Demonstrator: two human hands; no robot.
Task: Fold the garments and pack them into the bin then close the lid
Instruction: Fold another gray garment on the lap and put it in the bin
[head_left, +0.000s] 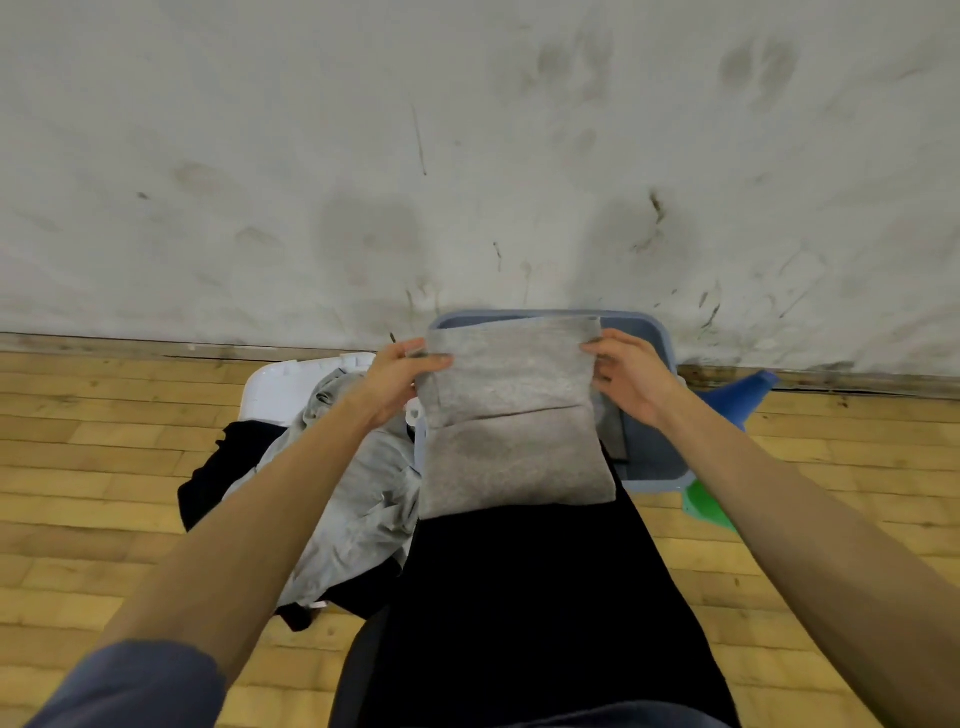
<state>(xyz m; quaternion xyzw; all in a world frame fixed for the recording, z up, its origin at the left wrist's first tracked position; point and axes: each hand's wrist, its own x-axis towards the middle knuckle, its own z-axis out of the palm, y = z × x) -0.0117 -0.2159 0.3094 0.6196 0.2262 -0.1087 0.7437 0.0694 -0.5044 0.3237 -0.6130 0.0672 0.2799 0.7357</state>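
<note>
A folded grey garment (511, 415) hangs in front of me, held up by its top corners. My left hand (402, 371) pinches the upper left corner and my right hand (631, 371) grips the upper right corner. Behind and under the garment stands the blue-grey bin (654, 452) against the wall, its inside partly hidden by the cloth. The white lid (280, 387) lies on the floor to the left. A light grey garment (358, 493) and a black garment (223, 473) lie crumpled on and beside the lid.
A black cloth or my dark-clad lap (524, 597) fills the lower middle. A blue item (737, 395) and a green item (709, 506) lie on the wooden floor right of the bin. A scuffed white wall rises just behind the bin.
</note>
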